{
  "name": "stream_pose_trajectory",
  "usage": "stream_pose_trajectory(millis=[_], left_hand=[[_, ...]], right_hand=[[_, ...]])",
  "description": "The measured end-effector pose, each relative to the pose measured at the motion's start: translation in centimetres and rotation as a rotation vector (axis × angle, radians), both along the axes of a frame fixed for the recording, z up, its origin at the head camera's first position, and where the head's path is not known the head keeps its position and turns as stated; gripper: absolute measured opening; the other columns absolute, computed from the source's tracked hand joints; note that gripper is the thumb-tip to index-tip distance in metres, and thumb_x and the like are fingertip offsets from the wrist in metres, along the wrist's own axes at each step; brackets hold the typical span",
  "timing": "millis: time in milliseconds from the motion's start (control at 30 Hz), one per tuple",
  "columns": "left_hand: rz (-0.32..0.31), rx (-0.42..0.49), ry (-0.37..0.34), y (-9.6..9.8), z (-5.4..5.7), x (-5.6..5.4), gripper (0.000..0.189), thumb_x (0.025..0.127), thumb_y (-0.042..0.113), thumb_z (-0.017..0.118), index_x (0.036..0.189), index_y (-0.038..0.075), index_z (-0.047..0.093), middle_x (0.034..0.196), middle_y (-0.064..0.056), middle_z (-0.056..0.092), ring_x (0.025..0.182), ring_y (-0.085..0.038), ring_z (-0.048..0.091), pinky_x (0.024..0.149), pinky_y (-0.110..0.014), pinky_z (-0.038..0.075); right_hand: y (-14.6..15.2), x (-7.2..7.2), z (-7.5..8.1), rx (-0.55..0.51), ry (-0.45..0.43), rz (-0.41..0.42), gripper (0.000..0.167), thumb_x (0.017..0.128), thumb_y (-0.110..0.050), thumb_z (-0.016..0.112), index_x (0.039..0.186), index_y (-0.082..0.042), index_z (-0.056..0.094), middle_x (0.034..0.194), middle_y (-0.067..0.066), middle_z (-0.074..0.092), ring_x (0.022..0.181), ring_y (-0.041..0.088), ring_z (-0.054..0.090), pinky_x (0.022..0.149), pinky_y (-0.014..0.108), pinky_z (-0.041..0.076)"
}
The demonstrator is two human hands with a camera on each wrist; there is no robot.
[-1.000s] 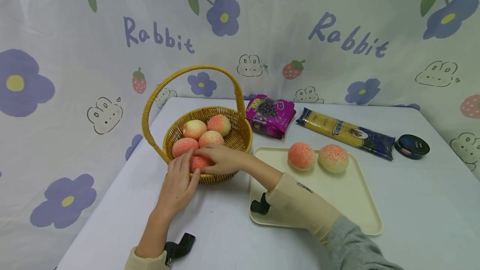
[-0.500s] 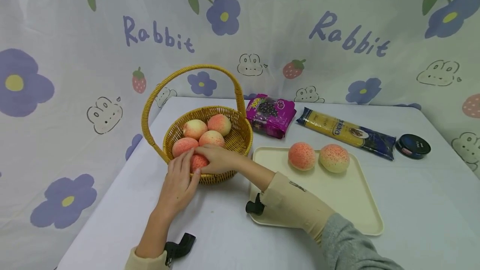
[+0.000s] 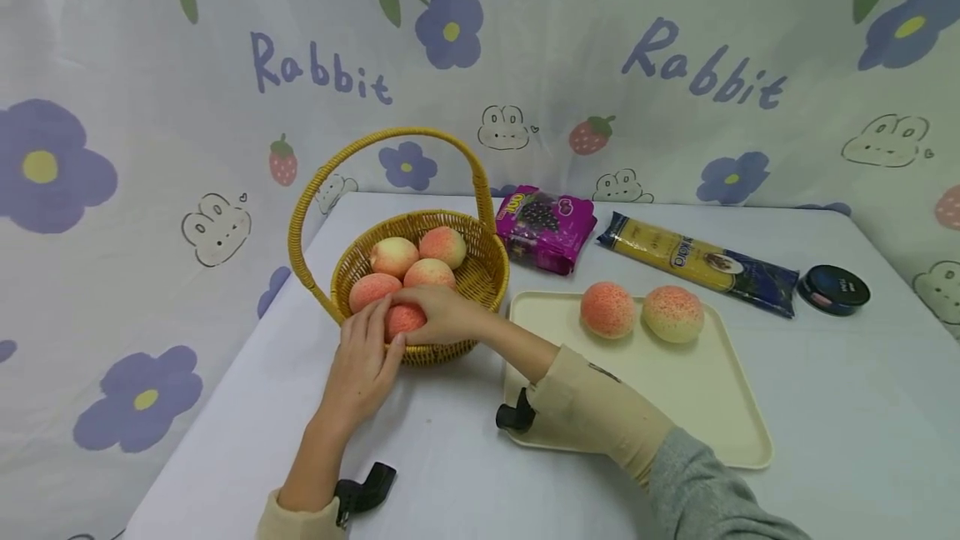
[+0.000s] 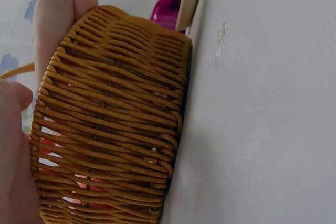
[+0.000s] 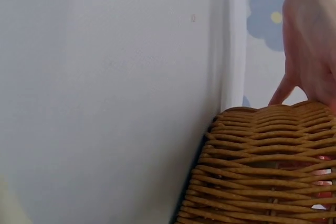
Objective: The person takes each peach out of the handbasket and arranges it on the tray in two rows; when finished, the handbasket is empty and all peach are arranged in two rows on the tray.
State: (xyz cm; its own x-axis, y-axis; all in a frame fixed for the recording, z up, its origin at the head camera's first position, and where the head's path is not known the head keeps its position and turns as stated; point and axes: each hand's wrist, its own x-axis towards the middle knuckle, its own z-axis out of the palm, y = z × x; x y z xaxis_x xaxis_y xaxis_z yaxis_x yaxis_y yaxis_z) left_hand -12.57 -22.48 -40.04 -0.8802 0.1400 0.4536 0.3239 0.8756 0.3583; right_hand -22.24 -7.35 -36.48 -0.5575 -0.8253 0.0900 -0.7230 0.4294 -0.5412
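Heads up: your right hand (image 3: 446,315) has its fingers curled round the red peach (image 3: 405,321) at the basket's (image 3: 442,354) six o'clock, while your left (image 3: 363,365) lies straighter-fingered at seven. Lean on that near rim and it'll probably tip; squeeze unevenly and the peach might pop out.

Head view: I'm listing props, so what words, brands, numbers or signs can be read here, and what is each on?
"Rabbit": on the backdrop, left part.
"Rabbit": on the backdrop again, farther right.
"kara": on the yellow-and-blue packet; its start and smaller print are unclear.
Purple packet: yellow lettering, not readable with certainty.
Round tin: pale print, too small to read.
Right cuff: dark marking, too small to read.
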Motion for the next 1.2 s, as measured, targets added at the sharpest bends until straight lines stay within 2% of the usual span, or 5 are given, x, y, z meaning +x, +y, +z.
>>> stream_pose_trajectory(millis=[233, 533, 867, 1033, 1200], left_hand=[[-0.011, 0.019, 0.001, -0.1, 0.1, 0.0, 0.052, 0.097, 0.028, 0.039, 0.141, 0.003, 0.029, 0.135, -0.017, 0.036, 0.121, -0.035, 0.031, 0.095, -0.050, 0.030], [-0.015, 0.015, -0.003, -0.2, 0.1, -0.1, 0.052, 0.096, 0.026, 0.039, 0.141, 0.002, 0.029, 0.134, -0.019, 0.037, 0.122, -0.036, 0.029, 0.097, -0.051, 0.029], [0.004, 0.000, -0.034, -0.1, 0.2, 0.0, 0.053, 0.095, 0.025, 0.042, 0.142, 0.005, 0.028, 0.134, -0.017, 0.038, 0.123, -0.035, 0.029, 0.097, -0.051, 0.029], [0.002, 0.003, -0.034, -0.1, 0.2, 0.0, 0.052, 0.095, 0.024, 0.042, 0.142, 0.005, 0.029, 0.133, -0.017, 0.038, 0.122, -0.035, 0.029, 0.096, -0.051, 0.029], [0.002, -0.001, -0.034, -0.1, 0.1, 0.0, 0.052, 0.094, 0.024, 0.043, 0.141, 0.005, 0.030, 0.133, -0.017, 0.038, 0.122, -0.035, 0.030, 0.097, -0.051, 0.029]], right_hand=[[1.1, 0.3, 0.9, -0.050, -0.015, -0.015, 0.051, 0.079, -0.033, 0.069, 0.125, -0.015, 0.055, 0.116, -0.004, 0.056, 0.106, 0.005, 0.050, 0.091, 0.023, 0.039], [2.1, 0.4, 1.4, -0.098, 0.032, -0.036, 0.046, 0.078, -0.034, 0.069, 0.121, -0.019, 0.057, 0.117, -0.006, 0.057, 0.111, 0.007, 0.048, 0.095, 0.027, 0.037], [3.3, 0.2, 1.5, -0.203, 0.007, -0.063, 0.047, 0.077, -0.032, 0.071, 0.119, -0.017, 0.057, 0.117, -0.007, 0.054, 0.108, 0.007, 0.047, 0.092, 0.026, 0.039], [3.7, 0.1, 1.7, -0.209, 0.022, -0.078, 0.047, 0.078, -0.032, 0.070, 0.120, -0.017, 0.056, 0.124, -0.007, 0.052, 0.113, 0.006, 0.045, 0.095, 0.026, 0.036], [4.2, 0.2, 1.8, -0.227, 0.025, -0.084, 0.046, 0.078, -0.032, 0.070, 0.120, -0.018, 0.056, 0.122, -0.009, 0.053, 0.113, 0.005, 0.045, 0.094, 0.027, 0.037]])
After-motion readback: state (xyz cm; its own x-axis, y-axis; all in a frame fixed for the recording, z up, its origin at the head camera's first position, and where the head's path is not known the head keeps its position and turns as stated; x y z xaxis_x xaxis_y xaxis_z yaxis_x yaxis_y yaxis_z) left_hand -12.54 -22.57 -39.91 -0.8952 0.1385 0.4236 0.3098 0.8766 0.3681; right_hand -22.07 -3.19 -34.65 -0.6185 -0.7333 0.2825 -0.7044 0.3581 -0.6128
